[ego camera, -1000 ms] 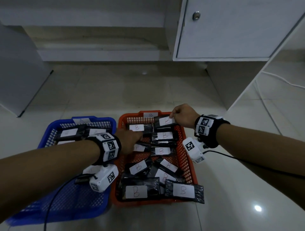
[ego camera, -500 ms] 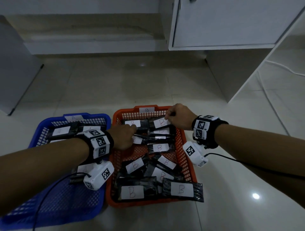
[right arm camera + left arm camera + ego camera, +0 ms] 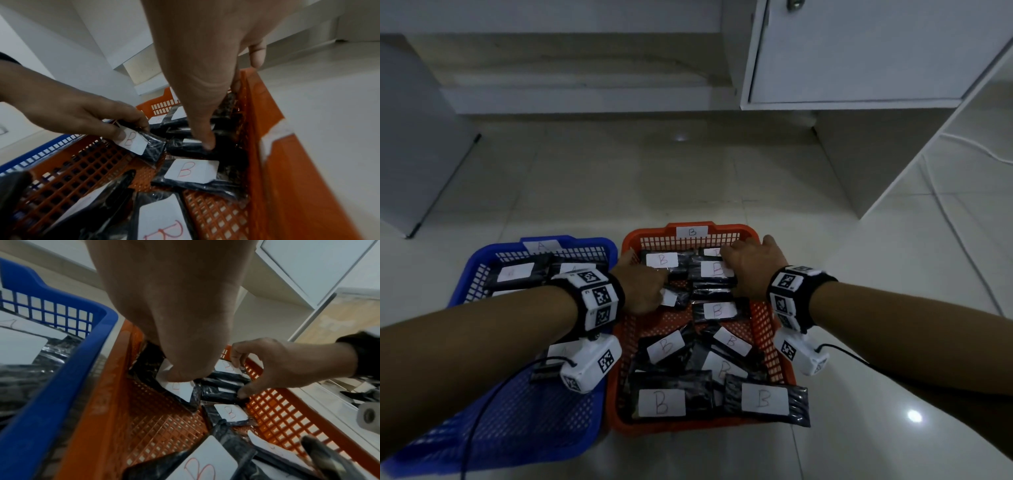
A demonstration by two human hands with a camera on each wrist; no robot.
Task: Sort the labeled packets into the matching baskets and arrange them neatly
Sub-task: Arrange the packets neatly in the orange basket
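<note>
Both hands work at the far end of the orange basket (image 3: 774, 329), the one tagged B. Left hand (image 3: 82, 116) pinches a B packet (image 3: 144, 144) between thumb and fingers, just left of the far stack. Right hand (image 3: 273, 368) curls over that stack (image 3: 714, 274), thumb tip pressing a dark packet edge, fingers on the top label. Packets nearer the person lie crooked and overlapping. Blue basket (image 3: 482, 267), tagged A, sits left of the orange one. Judgement: tidying stage. Square the stack first, then lay the pinched packet flat beside it, label up, edges parallel to the basket wall
</note>
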